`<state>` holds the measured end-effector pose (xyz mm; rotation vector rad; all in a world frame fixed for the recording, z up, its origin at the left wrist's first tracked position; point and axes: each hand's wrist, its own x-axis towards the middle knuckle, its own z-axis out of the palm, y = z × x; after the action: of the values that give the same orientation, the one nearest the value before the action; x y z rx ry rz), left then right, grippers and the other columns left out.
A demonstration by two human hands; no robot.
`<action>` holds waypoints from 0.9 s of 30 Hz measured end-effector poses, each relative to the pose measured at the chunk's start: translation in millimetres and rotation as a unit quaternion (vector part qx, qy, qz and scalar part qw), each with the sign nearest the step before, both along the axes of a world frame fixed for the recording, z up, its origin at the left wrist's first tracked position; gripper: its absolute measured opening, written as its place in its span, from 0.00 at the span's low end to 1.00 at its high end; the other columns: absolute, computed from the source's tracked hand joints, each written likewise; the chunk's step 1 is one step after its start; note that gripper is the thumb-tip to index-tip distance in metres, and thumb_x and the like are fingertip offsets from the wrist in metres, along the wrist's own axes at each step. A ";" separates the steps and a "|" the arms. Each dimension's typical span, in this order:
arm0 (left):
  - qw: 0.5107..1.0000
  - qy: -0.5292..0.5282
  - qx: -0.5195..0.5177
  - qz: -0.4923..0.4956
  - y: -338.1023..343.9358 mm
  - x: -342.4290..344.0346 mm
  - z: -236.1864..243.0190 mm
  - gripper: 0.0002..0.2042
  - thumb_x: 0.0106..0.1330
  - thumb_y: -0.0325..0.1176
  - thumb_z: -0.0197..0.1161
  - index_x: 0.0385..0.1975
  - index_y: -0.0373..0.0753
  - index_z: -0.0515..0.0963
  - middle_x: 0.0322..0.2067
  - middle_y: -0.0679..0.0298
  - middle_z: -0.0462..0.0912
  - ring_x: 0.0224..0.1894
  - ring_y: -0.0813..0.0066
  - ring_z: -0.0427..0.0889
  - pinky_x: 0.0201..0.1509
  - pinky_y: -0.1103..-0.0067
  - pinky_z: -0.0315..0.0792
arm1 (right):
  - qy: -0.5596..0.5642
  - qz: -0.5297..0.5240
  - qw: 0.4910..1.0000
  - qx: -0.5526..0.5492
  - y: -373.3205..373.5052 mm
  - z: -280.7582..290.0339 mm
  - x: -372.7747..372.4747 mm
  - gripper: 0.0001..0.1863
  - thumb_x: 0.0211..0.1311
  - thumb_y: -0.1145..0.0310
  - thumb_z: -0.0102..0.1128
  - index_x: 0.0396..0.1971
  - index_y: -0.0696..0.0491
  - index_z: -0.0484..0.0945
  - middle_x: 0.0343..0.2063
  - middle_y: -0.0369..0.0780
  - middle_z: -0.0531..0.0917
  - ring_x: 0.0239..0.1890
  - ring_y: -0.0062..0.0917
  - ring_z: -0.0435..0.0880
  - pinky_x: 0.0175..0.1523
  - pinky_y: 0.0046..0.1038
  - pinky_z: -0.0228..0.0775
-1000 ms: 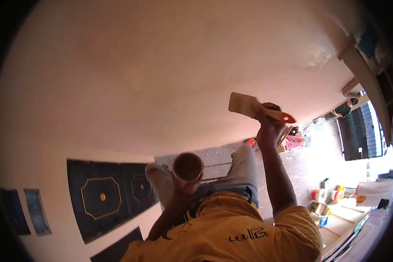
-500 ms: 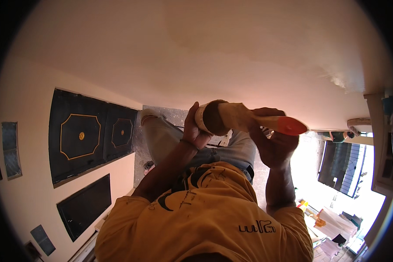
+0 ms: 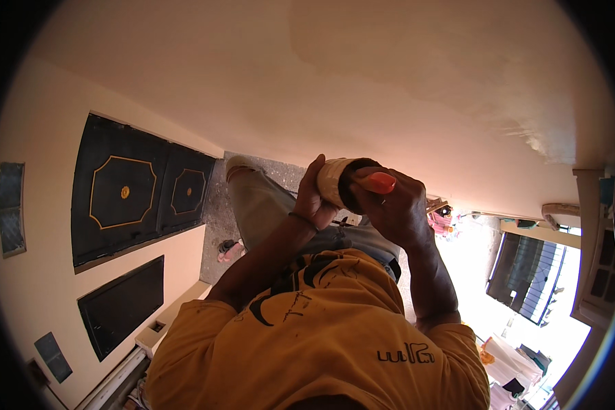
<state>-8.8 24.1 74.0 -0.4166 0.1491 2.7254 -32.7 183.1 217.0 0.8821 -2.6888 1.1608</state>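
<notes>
Head view: both hands on a pale cup

Head camera shows a pale cylindrical cup (image 3: pixel 335 181) with a dark opening, held at chest height above the yellow shirt (image 3: pixel 321 321). Left hand (image 3: pixel 314 198) is wrapped around its side — right hand (image 3: pixel 389 208) grips an orange-red handled tool (image 3: pixel 377 182), touching the cup's mouth. Black panelled door (image 3: pixel 137 191) stands far left.

- A home's entrance area, by the look of it
- Black double door (image 3: pixel 140 195) with gold trim at nine o'clock
- Grey speckled floor (image 3: pixel 215 225) beside it
- Barred window (image 3: pixel 526 273) at four o'clock
</notes>
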 end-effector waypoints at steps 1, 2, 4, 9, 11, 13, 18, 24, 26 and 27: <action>1.000 0.007 -0.005 -0.001 0.8 -0.6 0.9 0.29 0.78 0.56 0.46 0.60 0.35 0.75 0.56 0.54 0.82 0.60 0.59 0.81 0.68 0.62 0.74 | -0.003 0.002 1.000 0.005 0.5 -1.2 0.0 0.09 0.57 0.74 0.75 0.37 0.58 0.86 0.34 0.42 0.90 0.33 0.29 0.91 0.40 0.28 0.83; 1.000 0.014 -0.010 -0.002 1.9 -3.4 1.6 0.29 0.78 0.56 0.46 0.60 0.35 0.75 0.56 0.54 0.82 0.61 0.59 0.81 0.68 0.62 0.73 | 0.012 0.004 1.000 0.014 2.2 -0.6 -2.1 0.10 0.56 0.74 0.75 0.37 0.58 0.86 0.34 0.42 0.90 0.34 0.29 0.91 0.40 0.28 0.84; 1.000 0.007 -0.020 0.000 1.7 -1.9 1.1 0.29 0.77 0.57 0.47 0.60 0.35 0.74 0.56 0.54 0.82 0.60 0.59 0.81 0.67 0.61 0.74 | 0.029 0.011 0.999 0.030 6.5 0.4 -4.3 0.10 0.56 0.74 0.76 0.38 0.58 0.86 0.34 0.41 0.90 0.34 0.28 0.91 0.42 0.27 0.84; 0.999 -0.012 -0.036 0.001 1.6 -7.7 13.1 0.30 0.76 0.58 0.50 0.62 0.36 0.72 0.57 0.53 0.81 0.60 0.58 0.82 0.64 0.56 0.76 | -0.047 -0.080 0.977 -0.194 12.0 12.3 6.6 0.09 0.57 0.71 0.76 0.37 0.56 0.87 0.31 0.39 0.90 0.30 0.22 0.89 0.33 0.23 0.79; 0.999 -0.010 -0.031 -0.001 1.3 -8.2 7.0 0.31 0.76 0.59 0.50 0.63 0.36 0.71 0.59 0.54 0.80 0.61 0.58 0.80 0.65 0.56 0.75 | -0.036 -0.106 0.974 -0.196 14.9 17.6 8.8 0.09 0.58 0.71 0.76 0.37 0.57 0.87 0.32 0.38 0.90 0.30 0.19 0.88 0.33 0.21 0.78; 0.999 -0.003 -0.032 -0.004 -0.5 -10.6 3.0 0.32 0.76 0.59 0.49 0.64 0.36 0.71 0.61 0.53 0.78 0.64 0.57 0.78 0.69 0.56 0.73 | -0.010 -0.117 0.980 -0.159 21.7 16.1 5.8 0.09 0.59 0.72 0.76 0.38 0.58 0.87 0.32 0.38 0.90 0.30 0.17 0.88 0.33 0.20 0.78; 0.999 -0.040 -0.021 0.009 -0.2 -11.6 1.0 0.30 0.76 0.58 0.49 0.63 0.37 0.72 0.59 0.54 0.80 0.62 0.58 0.80 0.65 0.57 0.76 | -0.036 -0.227 0.947 -0.225 43.3 6.4 6.1 0.11 0.62 0.73 0.71 0.41 0.62 0.84 0.30 0.41 0.88 0.28 0.22 0.86 0.31 0.21 0.76; 0.999 -0.021 -0.023 -0.002 1.2 -13.1 11.0 0.31 0.76 0.59 0.48 0.63 0.37 0.72 0.59 0.54 0.80 0.62 0.57 0.80 0.65 0.56 0.76 | -0.274 -0.226 0.746 -0.564 47.9 -24.2 0.3 0.11 0.66 0.73 0.63 0.42 0.66 0.81 0.30 0.45 0.85 0.28 0.26 0.85 0.33 0.26 0.78; 1.000 -0.007 -0.019 -0.008 2.6 -11.5 9.8 0.31 0.76 0.59 0.48 0.64 0.38 0.72 0.60 0.53 0.78 0.64 0.56 0.78 0.67 0.55 0.74 | -0.353 -0.243 0.666 -0.611 49.8 -34.0 3.5 0.11 0.70 0.70 0.59 0.44 0.62 0.80 0.31 0.42 0.84 0.32 0.28 0.85 0.36 0.29 0.78; 1.000 0.004 -0.016 -0.012 2.3 -10.9 2.3 0.30 0.76 0.59 0.48 0.65 0.39 0.71 0.61 0.53 0.77 0.65 0.55 0.77 0.68 0.54 0.73 | -0.398 -0.228 0.626 -0.631 53.4 -41.7 4.8 0.11 0.71 0.69 0.58 0.47 0.58 0.79 0.34 0.40 0.84 0.35 0.28 0.85 0.38 0.31 0.78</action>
<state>-19.7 26.4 76.3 -0.4112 0.1984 2.7044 -27.9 236.5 175.3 -0.6417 -1.2784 2.9207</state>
